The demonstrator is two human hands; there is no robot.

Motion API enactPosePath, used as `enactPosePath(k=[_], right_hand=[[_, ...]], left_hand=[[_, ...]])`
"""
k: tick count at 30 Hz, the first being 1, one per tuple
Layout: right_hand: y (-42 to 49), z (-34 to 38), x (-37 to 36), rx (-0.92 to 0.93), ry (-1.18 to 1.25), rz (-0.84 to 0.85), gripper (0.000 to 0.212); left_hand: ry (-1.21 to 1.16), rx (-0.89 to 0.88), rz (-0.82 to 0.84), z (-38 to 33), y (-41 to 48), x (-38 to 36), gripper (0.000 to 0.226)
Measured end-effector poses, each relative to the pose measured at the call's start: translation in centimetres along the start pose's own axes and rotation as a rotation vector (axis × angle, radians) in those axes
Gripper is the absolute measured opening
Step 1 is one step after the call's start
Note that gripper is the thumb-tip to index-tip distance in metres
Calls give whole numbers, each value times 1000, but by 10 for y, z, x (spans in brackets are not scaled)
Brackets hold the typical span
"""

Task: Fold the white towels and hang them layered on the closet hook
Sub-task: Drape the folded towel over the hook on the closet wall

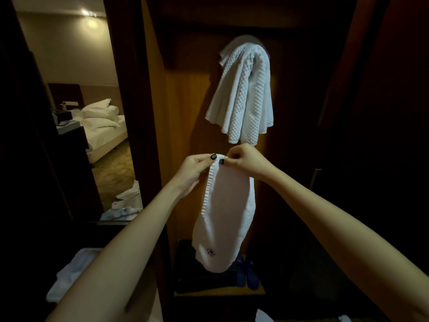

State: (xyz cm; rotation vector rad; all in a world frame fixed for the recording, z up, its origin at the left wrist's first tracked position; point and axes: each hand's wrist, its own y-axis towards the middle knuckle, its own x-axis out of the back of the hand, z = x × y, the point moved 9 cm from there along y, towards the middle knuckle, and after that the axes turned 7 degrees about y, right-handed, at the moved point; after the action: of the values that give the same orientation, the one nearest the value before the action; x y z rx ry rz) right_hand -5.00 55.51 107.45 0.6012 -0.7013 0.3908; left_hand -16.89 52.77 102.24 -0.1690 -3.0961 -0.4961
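Observation:
A quilted white towel (243, 89) hangs draped over the hook high on the closet's back panel; the hook itself is hidden under it. Below it I hold a smooth white towel (226, 210) folded lengthwise, hanging straight down, with a small dark emblem near its lower end. My left hand (197, 169) pinches its top left corner, and my right hand (246, 160) pinches the top edge right beside it. Both hands are just under the hanging towel's lower hem.
The wooden closet (181, 117) stands open, with a dark folded item (204, 277) and blue slippers (248, 273) on its floor. A mirror (76, 112) on the left reflects a bed and pillows. More white cloth (69, 273) lies at lower left.

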Motion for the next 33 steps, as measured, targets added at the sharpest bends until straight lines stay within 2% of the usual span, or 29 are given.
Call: enactPosePath(k=[7, 11, 17, 20, 24, 27, 30, 33], right_hand=[[-1, -5, 0, 3, -24, 22, 29], [-3, -13, 0, -11, -104, 107, 39], [-13, -43, 25, -146, -124, 124, 50], [-16, -44, 34, -132, -84, 52, 52], [-15, -31, 49, -16, 59, -226, 50], [-10, -34, 62, -41, 180, -353, 34], [-3, -45, 65, -135, 204, -336, 31], [-4, -53, 66, -150, 158, -290, 28]], left_hand=[[93, -23, -77, 3, 2, -1, 22], [47, -10, -125, 9, 9, 0, 17], [49, -24, -270, 2, 21, 31, 18], [90, -16, -283, 4, 26, 33, 17], [153, -62, -318, 0, 30, 31, 23], [117, -64, -340, -1, 32, 31, 26], [150, -107, -303, -8, 36, 28, 16], [269, -159, -252, -19, 39, 24, 12]])
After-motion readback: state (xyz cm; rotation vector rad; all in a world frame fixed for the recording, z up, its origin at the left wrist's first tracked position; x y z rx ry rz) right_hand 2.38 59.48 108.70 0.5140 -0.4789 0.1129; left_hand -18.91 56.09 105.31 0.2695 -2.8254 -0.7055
